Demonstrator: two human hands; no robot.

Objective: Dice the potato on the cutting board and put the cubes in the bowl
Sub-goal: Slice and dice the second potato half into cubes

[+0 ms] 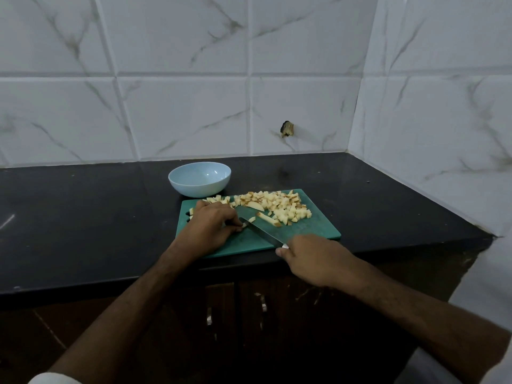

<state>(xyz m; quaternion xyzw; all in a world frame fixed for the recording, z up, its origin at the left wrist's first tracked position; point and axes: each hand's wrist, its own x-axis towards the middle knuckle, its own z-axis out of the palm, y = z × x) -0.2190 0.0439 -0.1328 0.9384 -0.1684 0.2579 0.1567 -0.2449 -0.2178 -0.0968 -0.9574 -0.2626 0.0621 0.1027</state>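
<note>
Nearest the camera, the right hand (313,259) is closed around the handle of a knife (261,231), at the front edge of the green cutting board (313,231); the blade runs up and left across the board, its tip near the fingers of the other hand. The left hand (210,228) lies on the left part of the board with its fingers curled down, pinching a small piece of potato (245,224) right against the blade. A few longer strips (267,218) lie just beyond the blade, uncut. Past them, a heap of potato cubes (282,206) covers the far right part of the board, with a smaller scatter along the far edge behind the left hand. Beyond the board, just off its far left corner, stands a pale blue bowl (199,187) on the black counter (83,217), with no cubes visible in it. White marbled tiles (180,112) rise behind.
</note>
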